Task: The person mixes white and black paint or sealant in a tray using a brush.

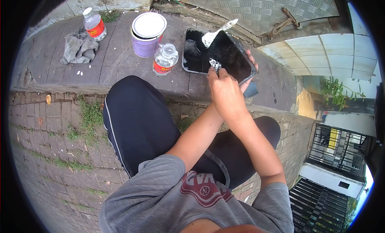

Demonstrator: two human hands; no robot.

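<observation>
Has the ledge (120, 72) for support, with its front edge running just above the knees. Leaves bare stone between the purple can (144, 47) and the capped bottle (95, 25), more to the left of the grey rag (79, 49), and another open stretch to the right of the black tray (232, 56). Allows only a narrow gap between the tray's left wall and the open bottle (164, 61); meets the metal panel (280, 10) and its low border behind.

Grasps the black tray by its right end with the left hand (245, 86), fingers around the outer wall. Pinches a smeared piece (215, 64), black and white, in the fingertips of the right hand (225, 84), over the near part of the tray's inside. Shows the paintbrush (209, 38) beyond that hand, away from the body, white bristles inside the tray and handle across the far rim, untouched by either hand.

Crosses the right forearm over the left, hiding the left wrist. Covers most of the left palm with the tray. Cannot tell what the smeared piece is, nor whether the tray's right end is lifted off the ledge.
</observation>
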